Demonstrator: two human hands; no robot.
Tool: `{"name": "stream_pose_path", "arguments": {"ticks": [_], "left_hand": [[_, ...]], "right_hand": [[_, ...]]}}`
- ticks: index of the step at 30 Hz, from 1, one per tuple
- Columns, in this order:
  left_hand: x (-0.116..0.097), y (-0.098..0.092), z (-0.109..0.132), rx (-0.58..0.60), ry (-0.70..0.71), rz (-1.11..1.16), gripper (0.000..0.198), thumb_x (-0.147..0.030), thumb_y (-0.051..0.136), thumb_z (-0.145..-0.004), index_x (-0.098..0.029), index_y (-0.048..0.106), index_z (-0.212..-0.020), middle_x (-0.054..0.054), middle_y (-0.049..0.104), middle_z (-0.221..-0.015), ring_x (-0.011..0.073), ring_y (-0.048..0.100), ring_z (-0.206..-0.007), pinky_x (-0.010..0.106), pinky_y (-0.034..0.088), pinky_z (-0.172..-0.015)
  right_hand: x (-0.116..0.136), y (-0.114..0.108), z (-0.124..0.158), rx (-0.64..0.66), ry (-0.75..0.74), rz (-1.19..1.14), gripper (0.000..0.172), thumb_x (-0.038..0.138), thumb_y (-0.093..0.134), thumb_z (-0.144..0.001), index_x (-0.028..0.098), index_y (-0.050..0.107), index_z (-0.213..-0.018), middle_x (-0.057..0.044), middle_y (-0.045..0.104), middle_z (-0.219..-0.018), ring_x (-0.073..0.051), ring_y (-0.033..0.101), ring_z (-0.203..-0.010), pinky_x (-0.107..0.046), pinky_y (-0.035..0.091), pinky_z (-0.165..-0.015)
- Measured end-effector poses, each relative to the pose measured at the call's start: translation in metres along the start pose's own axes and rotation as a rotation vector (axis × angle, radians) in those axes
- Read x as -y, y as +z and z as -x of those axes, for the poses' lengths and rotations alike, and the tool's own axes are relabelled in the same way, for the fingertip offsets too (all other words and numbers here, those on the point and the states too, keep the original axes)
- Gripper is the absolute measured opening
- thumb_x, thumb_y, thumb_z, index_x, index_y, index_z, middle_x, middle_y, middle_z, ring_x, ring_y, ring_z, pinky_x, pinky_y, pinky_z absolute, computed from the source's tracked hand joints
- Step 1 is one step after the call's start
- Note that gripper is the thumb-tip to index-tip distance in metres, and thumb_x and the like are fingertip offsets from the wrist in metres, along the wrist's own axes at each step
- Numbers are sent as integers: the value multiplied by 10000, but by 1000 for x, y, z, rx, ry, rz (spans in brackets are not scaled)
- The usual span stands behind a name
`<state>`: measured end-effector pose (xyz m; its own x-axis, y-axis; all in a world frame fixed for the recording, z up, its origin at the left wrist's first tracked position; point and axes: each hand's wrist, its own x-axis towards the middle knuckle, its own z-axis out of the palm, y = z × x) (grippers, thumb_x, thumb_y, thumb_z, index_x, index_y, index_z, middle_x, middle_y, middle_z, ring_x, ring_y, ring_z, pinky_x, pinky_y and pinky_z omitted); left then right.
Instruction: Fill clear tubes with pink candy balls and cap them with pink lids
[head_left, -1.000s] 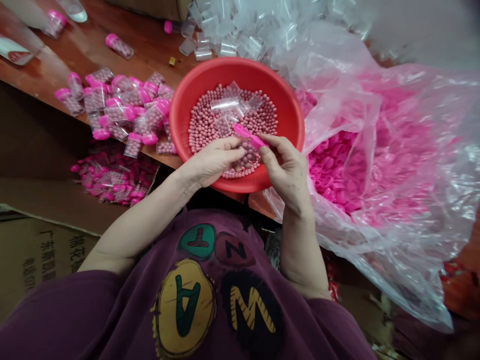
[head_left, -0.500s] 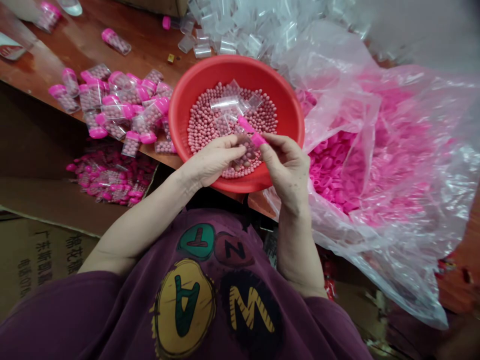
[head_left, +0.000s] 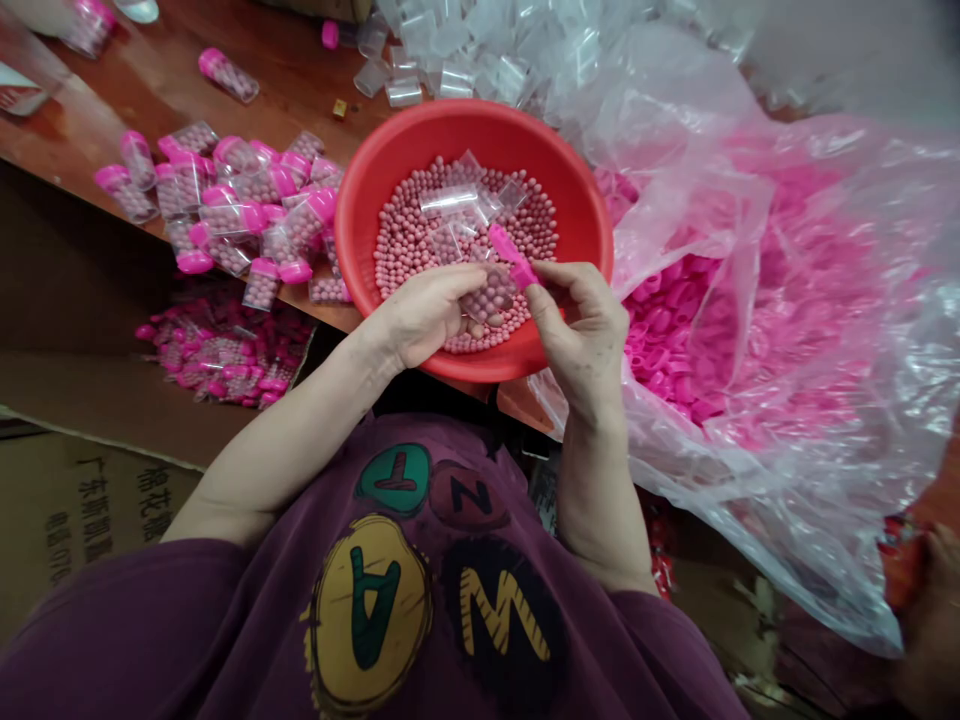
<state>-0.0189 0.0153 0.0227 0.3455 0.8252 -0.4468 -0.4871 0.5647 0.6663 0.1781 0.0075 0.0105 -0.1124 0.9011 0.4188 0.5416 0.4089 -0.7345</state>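
My left hand (head_left: 424,312) grips a small clear vial (head_left: 489,293) filled with pink beads, held over the near rim of a red bowl (head_left: 585,210). My right hand (head_left: 585,330) pinches a pink cap (head_left: 510,255) against the vial's open end. The bowl holds a layer of pale pink beads (head_left: 409,240) with a few empty clear vials (head_left: 450,200) lying on top.
A pile of filled, pink-capped vials (head_left: 240,205) lies on the brown table (head_left: 150,90) left of the bowl, with more in a box (head_left: 225,350) below the table edge. A clear plastic bag of pink caps (head_left: 712,330) spreads to the right. Empty clear vials (head_left: 465,50) heap behind the bowl.
The pink cap has tilted and shifted slightly right onto the vial's end. Both hands stayed over the bowl's near rim, drawing a little closer together.
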Motion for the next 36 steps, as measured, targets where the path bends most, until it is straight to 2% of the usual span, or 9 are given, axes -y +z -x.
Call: {"name": "stream_pose_path", "arguments": {"ticks": [6,8,11,14,17,20,24,29,36], "left_hand": [[-1,1,2,16,-31,-31,132,-95,649,-922,-142,666,-800,20,614,-724,106,551,-598,247,454,-584],[-1,0,0,19,-56,-35,93,-110,679,-907,-138,683,-818,39,641,-748,116,563,-593,271,456,-581],[0,-4,-3,40,-79,-30,27,-131,731,-890,-136,715,-868,59,694,-802,138,622,-624,283,460,-581],[2,-5,-4,55,-46,-21,55,-99,736,-886,-136,753,-923,60,746,-859,137,670,-692,261,474,-609],[4,-2,-3,39,10,3,74,-97,758,-910,-128,784,-971,62,790,-911,128,696,-771,236,491,-662],[5,2,0,0,35,22,39,-111,794,-935,-127,773,-963,45,785,-894,109,703,-783,207,469,-657],[8,11,1,-38,58,49,80,-127,811,-968,-128,736,-938,6,730,-822,71,657,-679,192,435,-618],[14,19,0,-93,84,99,123,-85,660,-1056,-137,727,-968,-15,706,-812,49,620,-643,182,431,-609],[16,17,-1,-64,92,60,122,-101,675,-1054,-152,744,-968,-10,681,-815,65,574,-661,200,442,-627]], "right_hand": [[-3,-4,-1,168,25,-78,135,296,729,-1035,273,818,-1134,-20,791,-1027,-186,737,-926,-372,634,-872],[-9,-5,-1,140,0,4,140,293,721,-1037,272,822,-1133,-34,791,-1056,-200,744,-961,-399,644,-922],[-15,-3,2,23,-24,109,157,307,706,-1046,268,827,-1139,-59,793,-1122,-220,749,-1013,-438,650,-977],[-13,4,3,-53,25,20,171,359,717,-1051,279,826,-1155,-40,807,-1080,-208,756,-976,-415,663,-920],[-6,12,1,-49,65,-123,193,422,748,-1045,285,826,-1159,-25,824,-1076,-205,773,-985,-405,671,-902],[2,15,-2,-15,79,-162,207,474,743,-1063,314,828,-1163,-29,832,-1105,-208,779,-1001,-416,679,-918],[5,13,-6,-7,24,-121,200,463,731,-1073,313,840,-1148,-28,824,-1058,-204,772,-957,-405,671,-890],[4,10,-7,-16,-52,13,197,357,688,-1079,284,857,-1150,-45,832,-1063,-208,775,-966,-401,670,-916],[-2,11,1,-52,-146,126,253,332,636,-1101,299,850,-1231,-59,842,-1107,-226,802,-1009,-414,699,-929]]}}
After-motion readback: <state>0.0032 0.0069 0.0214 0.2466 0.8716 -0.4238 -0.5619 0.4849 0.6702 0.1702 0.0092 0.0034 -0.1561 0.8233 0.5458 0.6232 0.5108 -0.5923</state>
